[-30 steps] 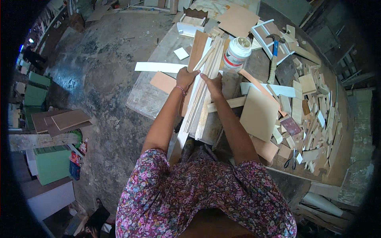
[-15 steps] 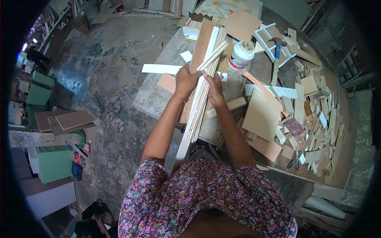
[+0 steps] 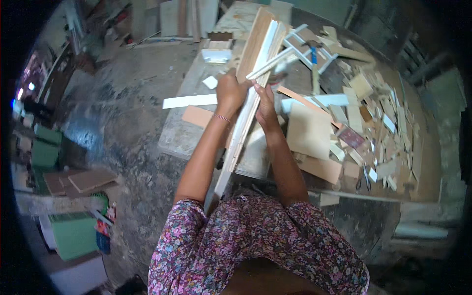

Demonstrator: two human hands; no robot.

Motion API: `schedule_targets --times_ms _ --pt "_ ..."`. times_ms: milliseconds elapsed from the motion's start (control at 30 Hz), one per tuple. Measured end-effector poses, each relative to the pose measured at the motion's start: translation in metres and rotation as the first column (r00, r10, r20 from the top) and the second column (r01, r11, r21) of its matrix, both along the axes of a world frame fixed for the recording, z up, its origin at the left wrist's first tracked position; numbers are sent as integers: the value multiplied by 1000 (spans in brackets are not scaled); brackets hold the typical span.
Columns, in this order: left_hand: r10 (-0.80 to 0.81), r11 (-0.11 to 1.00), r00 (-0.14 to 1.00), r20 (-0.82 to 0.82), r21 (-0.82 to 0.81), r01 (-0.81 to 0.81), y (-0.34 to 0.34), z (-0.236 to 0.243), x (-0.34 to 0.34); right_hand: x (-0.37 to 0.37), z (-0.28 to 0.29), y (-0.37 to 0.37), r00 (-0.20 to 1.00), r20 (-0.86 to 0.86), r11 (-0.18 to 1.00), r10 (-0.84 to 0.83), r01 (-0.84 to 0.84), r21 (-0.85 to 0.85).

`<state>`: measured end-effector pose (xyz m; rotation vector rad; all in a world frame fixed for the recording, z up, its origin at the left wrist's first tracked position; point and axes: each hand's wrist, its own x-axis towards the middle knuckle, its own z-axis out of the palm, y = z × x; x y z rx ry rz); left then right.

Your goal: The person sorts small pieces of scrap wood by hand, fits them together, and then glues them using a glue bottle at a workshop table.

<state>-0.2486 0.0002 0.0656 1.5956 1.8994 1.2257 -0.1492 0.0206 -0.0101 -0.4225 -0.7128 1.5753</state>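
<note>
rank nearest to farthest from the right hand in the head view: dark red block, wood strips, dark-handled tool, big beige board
1. Wood strips: in the right hand.
2. Big beige board: just right of it.
3. Dark red block: right, beyond the board.
4. Dark-handled tool: farther off, lower right.

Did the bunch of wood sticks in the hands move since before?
Yes, to the right: the far end of the wood sticks now meets the white frame in this view, where a gap showed earlier.
</note>
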Motion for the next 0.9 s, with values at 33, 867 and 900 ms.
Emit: schedule_targets --times_ms 33,867,900 --pt "-40 999 999 -1 25 40 9 -3 6 8 4 1 999 8 999 -40 39 22" --pt "-588 726 691 421 -102 680 100 22 520 523 53 5 801 217 812 -559 581 -52" --pt "-586 714 663 467 -90 694 105 20 544 548 55 8 789 244 806 -564 590 -43"
